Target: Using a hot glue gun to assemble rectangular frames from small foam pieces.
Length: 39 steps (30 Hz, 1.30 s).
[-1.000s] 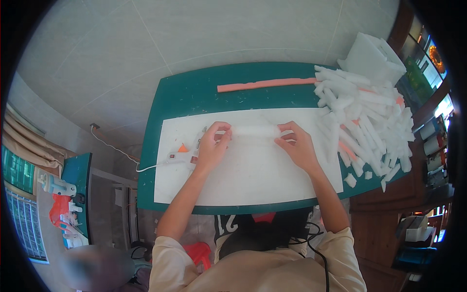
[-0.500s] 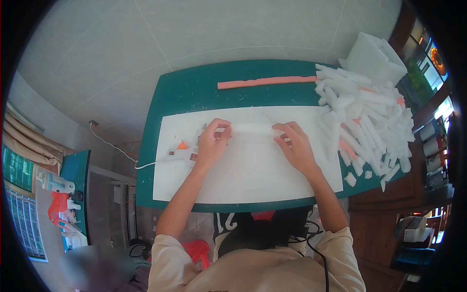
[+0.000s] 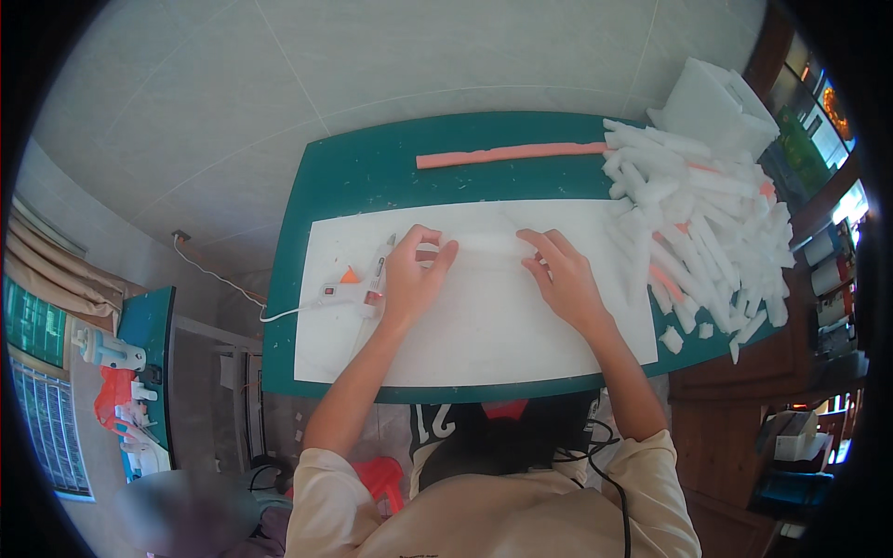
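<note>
A white foam strip (image 3: 488, 245) lies crosswise between my hands, low over a white board (image 3: 493, 344), and it is hard to make out against that board. My left hand (image 3: 414, 274) has its thumb and fingertips curled at the strip's left end. At the other end, my right hand (image 3: 563, 277) grips with thumb and forefinger, the remaining fingers bent. Just left of my left hand rests a white corded device (image 3: 349, 292) with an orange piece on it, partly hidden by the hand.
White foam strips with some pink pieces (image 3: 693, 214) are heaped at the right of the green table (image 3: 363, 177). A long pink foam strip (image 3: 512, 154) lies along the back. Behind the heap stands a white foam block (image 3: 712, 107). A white cable (image 3: 279, 316) crosses the left edge.
My left hand has shifted slightly right, its thumb now extended along the strip's end. My right hand has moved slightly, its forefinger a little higher and further left.
</note>
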Motion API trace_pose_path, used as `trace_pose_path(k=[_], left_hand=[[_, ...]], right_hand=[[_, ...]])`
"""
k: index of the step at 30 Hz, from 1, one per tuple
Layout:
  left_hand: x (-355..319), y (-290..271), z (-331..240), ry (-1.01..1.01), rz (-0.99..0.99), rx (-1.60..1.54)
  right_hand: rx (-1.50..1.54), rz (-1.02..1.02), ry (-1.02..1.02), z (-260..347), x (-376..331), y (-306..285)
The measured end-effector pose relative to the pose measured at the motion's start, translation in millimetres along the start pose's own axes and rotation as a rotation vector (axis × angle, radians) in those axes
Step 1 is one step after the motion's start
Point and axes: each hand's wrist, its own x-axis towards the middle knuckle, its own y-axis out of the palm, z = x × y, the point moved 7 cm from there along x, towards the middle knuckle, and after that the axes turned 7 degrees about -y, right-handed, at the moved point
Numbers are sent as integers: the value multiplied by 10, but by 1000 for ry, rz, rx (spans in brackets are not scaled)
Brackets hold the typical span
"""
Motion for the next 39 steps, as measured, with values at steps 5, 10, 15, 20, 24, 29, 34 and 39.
trace_pose_path(k=[5,10,15,20,24,29,34,39], left_hand=[[-21,21,-59,-10,-23,-6],[-28,21,-81,-33,-48,15],[-20,39,-13,-71,-37,3],[-33,45,-17,-46,-54,-10],[-58,34,-65,-12,-86,-35],[-78,34,-58,-19,-99,-16],[-92,44,-46,3,-117,-34],[-110,17,-32,-11,-130,-27]], right_hand=[[28,16,30,26,12,16],[18,4,59,-18,15,44],[-37,34,58,21,15,63],[-57,19,21,18,3,80],[-79,29,23,48,22,68],[-83,33,25,41,41,97],[-92,48,57,19,33,104],[-86,53,54,39,44,122]])
